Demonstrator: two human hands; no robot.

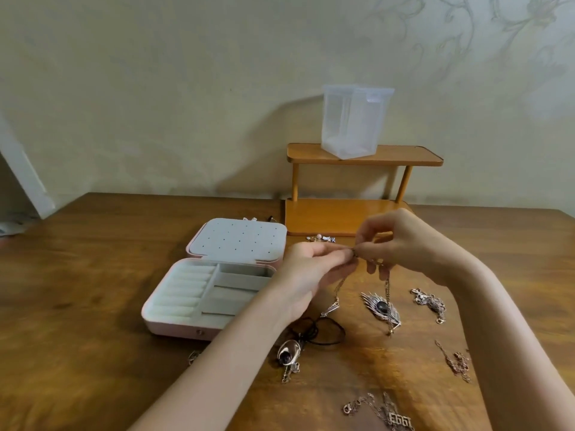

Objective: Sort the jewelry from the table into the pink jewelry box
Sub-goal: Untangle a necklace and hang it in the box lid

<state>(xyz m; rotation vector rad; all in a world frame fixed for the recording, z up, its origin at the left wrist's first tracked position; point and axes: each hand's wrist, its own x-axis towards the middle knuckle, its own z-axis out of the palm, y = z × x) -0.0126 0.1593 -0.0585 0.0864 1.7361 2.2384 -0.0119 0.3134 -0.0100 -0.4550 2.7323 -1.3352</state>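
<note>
While both the left hand (314,269) and right hand (401,241) pinch the chain (386,284), she should lift its feather pendant (381,307) clear before swinging toward the pink jewelry box (214,281).

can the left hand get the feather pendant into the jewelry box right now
Probably not yet: the left hand and right hand both pinch the chain, apparently at its clasp. The open pink jewelry box lies close beside it, unobstructed.

Both hands (314,269) (401,241) pinch a necklace chain (386,284) beside the open pink jewelry box (174,325).
</note>
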